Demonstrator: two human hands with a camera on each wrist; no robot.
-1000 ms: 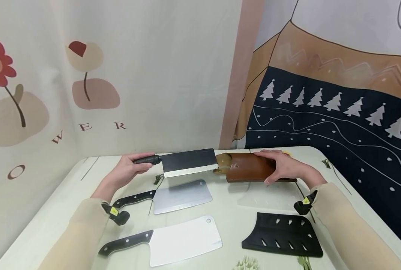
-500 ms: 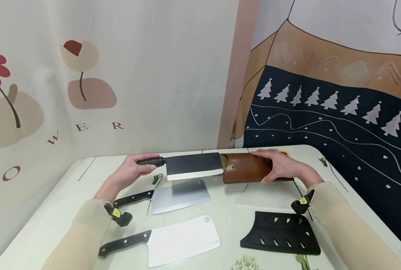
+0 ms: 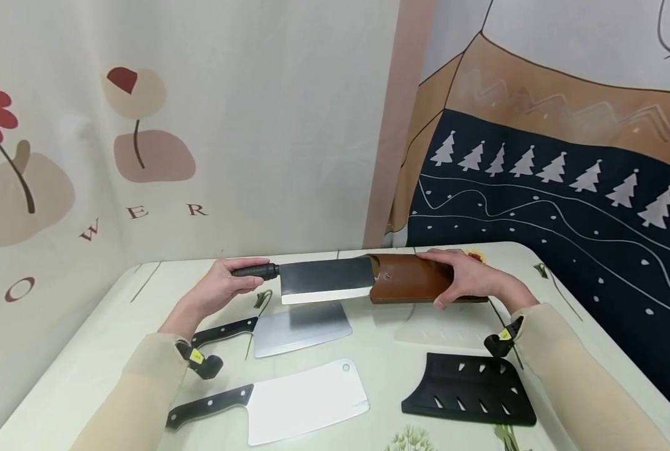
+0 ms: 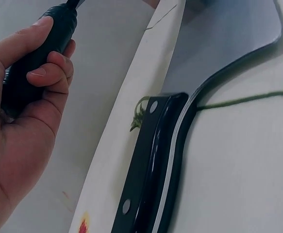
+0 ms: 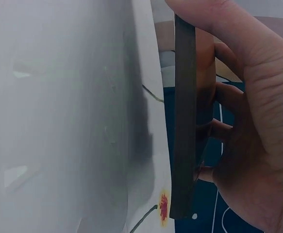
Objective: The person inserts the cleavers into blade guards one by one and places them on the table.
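My left hand (image 3: 222, 288) grips the black handle (image 4: 41, 53) of a dark-bladed cleaver (image 3: 326, 279), fingers wrapped round it in the left wrist view. The cleaver is held above the table, its bright edge facing me. Its front end meets the mouth of a brown leather sheath (image 3: 405, 279), overlapping the tan lining there. My right hand (image 3: 472, 275) holds the sheath at its far end, thumb on the near edge and fingers across the other side. In the right wrist view the sheath's narrow edge (image 5: 185, 121) shows beside the palm.
Below lie two silver cleavers with black riveted handles, one nearer the back (image 3: 303, 332) and one in front (image 3: 309, 401). A translucent blade guard (image 3: 447, 329) and a slotted black blade guard (image 3: 470, 391) lie at the right. The table (image 3: 385, 382) ends before a curtain (image 3: 289, 156).
The cleaver has moved right and levelled out while the sheath has come slightly left. The gap at the sheath's mouth has shrunk; both hands keep their grips.
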